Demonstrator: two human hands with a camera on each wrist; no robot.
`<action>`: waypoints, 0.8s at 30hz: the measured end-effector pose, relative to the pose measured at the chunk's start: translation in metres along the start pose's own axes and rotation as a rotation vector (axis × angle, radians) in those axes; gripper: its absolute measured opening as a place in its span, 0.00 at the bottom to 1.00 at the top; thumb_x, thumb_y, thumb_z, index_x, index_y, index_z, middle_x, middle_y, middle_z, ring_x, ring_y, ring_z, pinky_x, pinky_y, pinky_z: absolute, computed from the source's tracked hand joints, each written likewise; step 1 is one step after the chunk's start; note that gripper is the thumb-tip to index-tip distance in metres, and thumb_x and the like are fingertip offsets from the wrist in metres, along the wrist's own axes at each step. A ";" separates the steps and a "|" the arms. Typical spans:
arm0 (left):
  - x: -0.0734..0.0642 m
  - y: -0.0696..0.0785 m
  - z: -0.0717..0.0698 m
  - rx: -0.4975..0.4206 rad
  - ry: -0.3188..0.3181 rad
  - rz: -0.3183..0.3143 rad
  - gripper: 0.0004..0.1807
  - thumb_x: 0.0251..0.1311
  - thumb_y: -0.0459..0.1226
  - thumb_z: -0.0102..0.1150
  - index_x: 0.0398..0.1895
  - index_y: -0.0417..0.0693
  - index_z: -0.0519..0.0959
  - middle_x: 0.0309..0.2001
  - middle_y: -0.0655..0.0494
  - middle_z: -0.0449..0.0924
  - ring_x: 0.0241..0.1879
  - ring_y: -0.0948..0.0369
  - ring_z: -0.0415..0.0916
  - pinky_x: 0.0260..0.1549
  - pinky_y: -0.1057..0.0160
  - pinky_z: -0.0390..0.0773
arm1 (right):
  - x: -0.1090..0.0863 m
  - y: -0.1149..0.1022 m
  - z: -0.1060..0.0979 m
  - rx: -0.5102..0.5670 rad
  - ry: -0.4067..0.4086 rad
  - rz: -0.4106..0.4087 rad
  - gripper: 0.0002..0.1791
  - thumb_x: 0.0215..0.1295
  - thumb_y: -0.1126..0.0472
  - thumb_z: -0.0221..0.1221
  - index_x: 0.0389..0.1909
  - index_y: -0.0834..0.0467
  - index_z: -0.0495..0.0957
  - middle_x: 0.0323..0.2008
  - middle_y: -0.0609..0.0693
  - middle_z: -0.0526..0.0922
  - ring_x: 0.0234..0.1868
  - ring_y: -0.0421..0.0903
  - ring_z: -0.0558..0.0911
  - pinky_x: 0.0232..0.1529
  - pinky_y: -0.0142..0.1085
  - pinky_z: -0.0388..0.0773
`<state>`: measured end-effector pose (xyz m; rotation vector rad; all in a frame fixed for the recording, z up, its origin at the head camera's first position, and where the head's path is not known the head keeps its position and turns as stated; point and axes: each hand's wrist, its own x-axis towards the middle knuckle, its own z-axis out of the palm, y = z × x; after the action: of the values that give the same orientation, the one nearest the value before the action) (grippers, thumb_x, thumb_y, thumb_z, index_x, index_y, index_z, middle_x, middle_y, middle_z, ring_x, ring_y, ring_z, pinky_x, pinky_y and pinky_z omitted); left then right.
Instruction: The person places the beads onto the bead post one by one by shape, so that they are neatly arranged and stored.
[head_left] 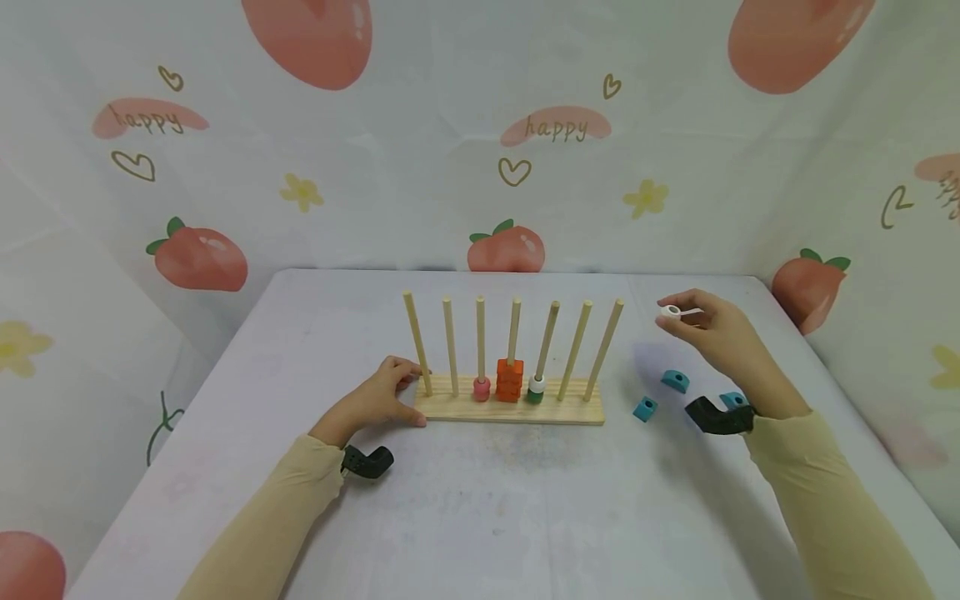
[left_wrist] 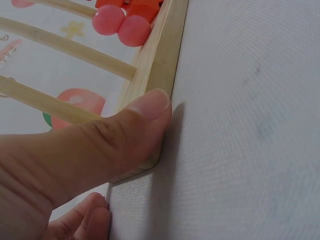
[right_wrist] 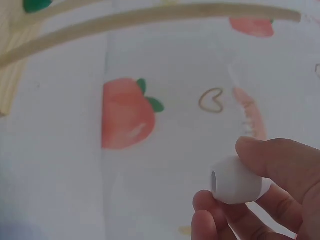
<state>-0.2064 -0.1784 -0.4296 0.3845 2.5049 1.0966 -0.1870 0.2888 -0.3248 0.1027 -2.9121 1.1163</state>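
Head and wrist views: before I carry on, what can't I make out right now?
- Head view: the lower part of the teal block by the right wrist, behind the black wrist mount.
- Left wrist view: the far end of the wooden base, cut off by the top edge.
- Right wrist view: part of the white bead, covered by the right hand.

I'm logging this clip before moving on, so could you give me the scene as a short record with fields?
left hand: holds the left end of the wooden base
right hand: pinches a white bead, off the table, right of the pegs
peg count: seven
third peg from left: pink beads
fourth peg: orange pieces
fifth peg: white ring above a green ring
other pegs: bare
loose on table: blue blocks, near the right hand
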 end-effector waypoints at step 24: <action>-0.001 0.001 0.000 -0.026 -0.014 -0.010 0.44 0.43 0.39 0.78 0.64 0.37 0.66 0.62 0.40 0.55 0.65 0.42 0.59 0.66 0.45 0.61 | -0.029 -0.071 -0.010 0.213 0.182 -0.387 0.17 0.64 0.66 0.62 0.54 0.58 0.78 0.45 0.38 0.82 0.39 0.30 0.81 0.42 0.18 0.76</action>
<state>-0.2059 -0.1783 -0.4285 0.3704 2.4753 1.1169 -0.1533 0.2439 -0.2715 0.5133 -2.4627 1.2766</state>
